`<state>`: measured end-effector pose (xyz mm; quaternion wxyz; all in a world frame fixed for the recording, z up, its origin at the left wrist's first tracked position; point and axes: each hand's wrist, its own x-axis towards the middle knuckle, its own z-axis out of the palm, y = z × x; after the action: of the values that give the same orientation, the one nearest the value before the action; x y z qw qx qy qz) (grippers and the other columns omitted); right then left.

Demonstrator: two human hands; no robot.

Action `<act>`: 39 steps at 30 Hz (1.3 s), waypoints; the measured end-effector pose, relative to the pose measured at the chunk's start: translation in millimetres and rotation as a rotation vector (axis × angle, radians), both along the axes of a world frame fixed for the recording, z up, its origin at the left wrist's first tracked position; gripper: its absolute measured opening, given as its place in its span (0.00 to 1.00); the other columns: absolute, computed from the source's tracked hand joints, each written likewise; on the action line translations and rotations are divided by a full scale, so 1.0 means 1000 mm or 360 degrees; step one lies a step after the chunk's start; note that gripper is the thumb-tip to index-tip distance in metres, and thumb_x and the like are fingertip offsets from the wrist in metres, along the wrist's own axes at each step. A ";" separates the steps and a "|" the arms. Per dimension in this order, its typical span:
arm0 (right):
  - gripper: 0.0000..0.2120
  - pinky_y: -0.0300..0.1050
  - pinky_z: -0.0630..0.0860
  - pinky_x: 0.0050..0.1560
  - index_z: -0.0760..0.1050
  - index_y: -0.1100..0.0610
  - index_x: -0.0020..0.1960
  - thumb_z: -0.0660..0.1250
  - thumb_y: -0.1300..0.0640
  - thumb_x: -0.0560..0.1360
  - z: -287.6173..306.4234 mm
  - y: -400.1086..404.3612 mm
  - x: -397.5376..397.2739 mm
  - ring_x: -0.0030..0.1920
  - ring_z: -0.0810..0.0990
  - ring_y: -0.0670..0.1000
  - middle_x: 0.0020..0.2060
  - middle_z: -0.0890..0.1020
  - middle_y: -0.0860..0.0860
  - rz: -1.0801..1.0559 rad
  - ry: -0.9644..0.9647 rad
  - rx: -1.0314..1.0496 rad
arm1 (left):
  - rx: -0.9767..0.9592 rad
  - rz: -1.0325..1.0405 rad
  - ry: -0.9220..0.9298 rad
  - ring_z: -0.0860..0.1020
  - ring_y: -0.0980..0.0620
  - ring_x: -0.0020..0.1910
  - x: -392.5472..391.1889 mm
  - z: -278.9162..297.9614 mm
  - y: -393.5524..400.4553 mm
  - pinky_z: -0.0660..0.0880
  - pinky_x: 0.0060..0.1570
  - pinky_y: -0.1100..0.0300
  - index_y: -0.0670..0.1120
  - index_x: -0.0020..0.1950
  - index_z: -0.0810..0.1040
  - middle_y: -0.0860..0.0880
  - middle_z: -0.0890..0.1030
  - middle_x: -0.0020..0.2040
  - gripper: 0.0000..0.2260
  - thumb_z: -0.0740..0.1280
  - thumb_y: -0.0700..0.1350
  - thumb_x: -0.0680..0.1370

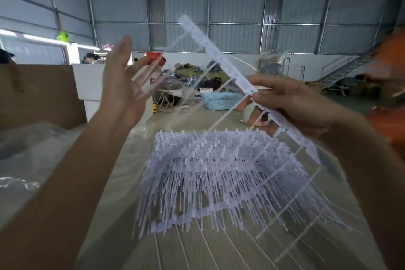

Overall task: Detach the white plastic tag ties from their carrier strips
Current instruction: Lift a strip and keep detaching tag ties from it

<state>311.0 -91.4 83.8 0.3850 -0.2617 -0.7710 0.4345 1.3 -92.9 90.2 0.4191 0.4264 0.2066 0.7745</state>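
White tag ties (pixel 219 173) are heaped in the middle of the table (pixel 114 182), below both raised hands. A carrier strip (pixel 221 57), tilted up to the far left, is pinched by the right hand (pixel 291 105). The left hand (pixel 122 85) is spread open, with blurred ties (pixel 151 76) against its fingers.

Orange shape (pixel 388 85) at right edge: blurred, cut off. Left hand (pixel 122 81) motion-smeared, ties (pixel 151 76) across it faint. Far clutter (pixel 197 72) indistinct.

Grey corrugated metal walls (pixel 236 6), a metal staircase (pixel 344 68) at right, perhaps a green floor (pixel 350 103).
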 end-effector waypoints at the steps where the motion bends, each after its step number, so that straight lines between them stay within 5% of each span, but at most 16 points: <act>1: 0.17 0.43 0.80 0.31 0.75 0.51 0.68 0.61 0.60 0.82 0.000 0.000 0.004 0.40 0.85 0.53 0.53 0.85 0.59 -0.0014 -0.0116 0.0033 | -0.0028 -0.0019 0.0028 0.84 0.46 0.55 -0.009 -0.001 0.002 0.82 0.52 0.45 0.53 0.67 0.73 0.46 0.86 0.54 0.20 0.69 0.59 0.78; 4: 0.17 0.46 0.81 0.34 0.75 0.51 0.69 0.61 0.58 0.81 0.005 -0.002 0.015 0.40 0.85 0.57 0.53 0.84 0.60 0.0081 -0.0434 0.0055 | -0.0112 -0.0036 0.0430 0.83 0.44 0.57 -0.026 -0.002 0.007 0.80 0.57 0.43 0.53 0.66 0.75 0.45 0.85 0.57 0.18 0.65 0.60 0.80; 9: 0.13 0.48 0.82 0.37 0.79 0.50 0.63 0.62 0.53 0.81 0.007 -0.001 0.018 0.37 0.84 0.57 0.50 0.84 0.58 0.0123 -0.0769 0.0067 | -0.0051 -0.0078 0.1267 0.85 0.40 0.45 -0.021 -0.008 0.005 0.82 0.38 0.55 0.52 0.66 0.79 0.41 0.86 0.51 0.13 0.65 0.47 0.82; 14: 0.12 0.47 0.82 0.38 0.78 0.53 0.62 0.61 0.55 0.83 -0.010 0.014 0.017 0.38 0.85 0.57 0.47 0.85 0.58 -0.0051 -0.0870 -0.0013 | -0.0073 -0.0387 0.1131 0.84 0.40 0.42 -0.014 -0.013 0.007 0.80 0.32 0.56 0.46 0.65 0.80 0.37 0.84 0.49 0.17 0.60 0.52 0.83; 17: 0.09 0.47 0.83 0.42 0.79 0.53 0.57 0.60 0.55 0.83 -0.022 0.021 0.018 0.43 0.86 0.56 0.49 0.85 0.57 -0.0100 -0.0926 -0.0117 | -0.0082 -0.0277 0.1498 0.85 0.42 0.49 -0.013 -0.020 0.013 0.82 0.43 0.60 0.43 0.59 0.83 0.41 0.85 0.52 0.10 0.69 0.41 0.78; 21: 0.12 0.39 0.78 0.55 0.76 0.49 0.62 0.60 0.48 0.82 -0.037 0.028 -0.004 0.50 0.79 0.35 0.53 0.80 0.43 -0.0417 -0.1204 0.0474 | 0.0035 -0.0222 0.1646 0.86 0.46 0.50 0.002 -0.032 0.016 0.81 0.48 0.61 0.41 0.57 0.83 0.44 0.87 0.49 0.10 0.70 0.36 0.76; 24: 0.17 0.45 0.78 0.53 0.78 0.53 0.63 0.60 0.45 0.82 -0.048 0.025 -0.043 0.51 0.82 0.46 0.52 0.83 0.47 -0.0315 -0.0775 0.0509 | 0.0123 -0.0205 0.1728 0.86 0.47 0.49 0.016 -0.034 0.016 0.81 0.47 0.62 0.43 0.57 0.83 0.45 0.87 0.49 0.11 0.72 0.37 0.76; 29: 0.11 0.43 0.75 0.34 0.81 0.60 0.47 0.66 0.53 0.81 -0.059 0.024 -0.066 0.32 0.78 0.54 0.33 0.82 0.53 -0.0219 -0.0245 0.0326 | 0.0252 -0.0029 0.1801 0.86 0.45 0.41 0.029 -0.035 0.018 0.81 0.41 0.63 0.43 0.53 0.84 0.44 0.86 0.42 0.07 0.71 0.38 0.77; 35: 0.13 0.40 0.70 0.33 0.76 0.54 0.35 0.70 0.56 0.79 -0.067 0.028 -0.066 0.28 0.72 0.44 0.27 0.75 0.47 -0.0448 -0.0332 0.0779 | 0.0256 0.0011 0.1773 0.84 0.46 0.32 0.041 -0.042 0.020 0.80 0.33 0.61 0.37 0.46 0.82 0.41 0.84 0.35 0.08 0.71 0.42 0.77; 39: 0.15 0.52 0.71 0.40 0.77 0.61 0.40 0.68 0.51 0.80 -0.069 0.033 -0.073 0.36 0.74 0.55 0.33 0.77 0.56 -0.0650 -0.0467 0.1002 | 0.0163 -0.0026 0.1711 0.83 0.44 0.30 0.041 -0.044 0.020 0.80 0.31 0.58 0.36 0.45 0.81 0.39 0.84 0.35 0.09 0.68 0.41 0.80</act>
<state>237.6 -58.8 15.1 0.4105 -0.3379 -0.8455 0.0495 42.1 -72.8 46.0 0.2390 0.7842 0.3505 0.4528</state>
